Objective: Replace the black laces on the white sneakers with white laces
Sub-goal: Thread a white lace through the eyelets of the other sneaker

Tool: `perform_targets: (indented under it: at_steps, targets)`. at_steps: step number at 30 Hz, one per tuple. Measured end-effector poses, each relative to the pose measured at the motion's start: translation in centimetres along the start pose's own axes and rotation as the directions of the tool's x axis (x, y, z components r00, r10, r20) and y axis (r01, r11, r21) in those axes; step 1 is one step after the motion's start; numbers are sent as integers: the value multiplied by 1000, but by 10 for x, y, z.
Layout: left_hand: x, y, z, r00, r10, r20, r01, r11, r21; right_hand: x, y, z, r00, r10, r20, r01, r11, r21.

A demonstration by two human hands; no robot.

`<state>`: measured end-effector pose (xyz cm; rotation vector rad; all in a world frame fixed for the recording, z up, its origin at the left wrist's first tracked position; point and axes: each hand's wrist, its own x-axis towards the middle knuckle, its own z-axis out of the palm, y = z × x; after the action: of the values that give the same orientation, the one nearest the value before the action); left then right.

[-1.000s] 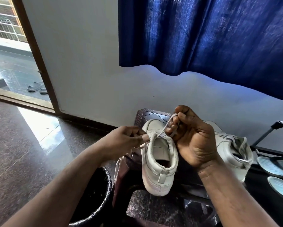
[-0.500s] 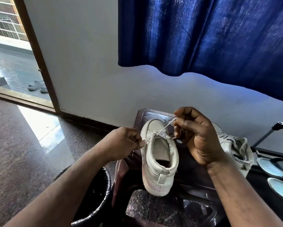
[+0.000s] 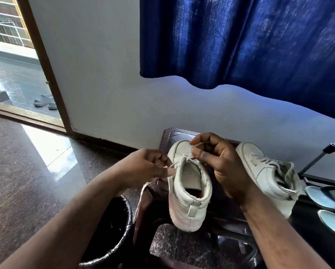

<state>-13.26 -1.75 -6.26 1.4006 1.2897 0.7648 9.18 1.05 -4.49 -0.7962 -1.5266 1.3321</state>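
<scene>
A white sneaker (image 3: 188, 193) stands heel toward me on a dark stool (image 3: 174, 136). A white lace (image 3: 189, 157) crosses its lowest eyelets near the toe. My left hand (image 3: 151, 166) pinches the lace end at the shoe's left side, and the loose tail hangs down past the stool. My right hand (image 3: 217, 162) grips the other lace end over the tongue, fingers curled against the right eyelets. A second white sneaker (image 3: 267, 173), laced in white, lies to the right behind my right wrist. No black lace is visible.
A black bin (image 3: 112, 230) with a liner sits below my left forearm. Blue sandals (image 3: 329, 202) rest on a black rack (image 3: 318, 162) at the right. A blue curtain (image 3: 240, 45) hangs above. An open doorway (image 3: 17, 74) is at the far left, with slippers outside.
My right hand has come down from above the shoe to the eyelets, taking up the raised lace loop. My left hand stayed at the shoe's left side.
</scene>
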Motion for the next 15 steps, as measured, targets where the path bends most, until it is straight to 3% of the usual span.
perform_targets:
  at_steps: [2,4,7,9,11,12,15]
  targets:
    - [0,5,4,999,48,10,-47,993,-111,0,1,2,1000,7,-11,-7,1000,1]
    - [1,9,11,995,95,-21,-98,986,-138,0,1,4,999,29,-31,-29,1000,-6]
    - [4,10,14,996,57,-67,-65,991,-121,1,2,4,998,39,-56,-40,999,-17]
    - [4,7,12,993,18,-119,-3,992,124,1,4,2,996,44,-78,-46,999,-25]
    - [4,3,8,986,-3,-169,88,862,499,2,7,1,995,53,-89,-58,997,-56]
    - [3,1,5,985,-29,-169,126,791,599,2,8,0,995,52,-86,-59,995,-79]
    - [1,-3,-1,985,-100,-139,166,759,630,2,10,-1,996,49,-78,-57,993,-108]
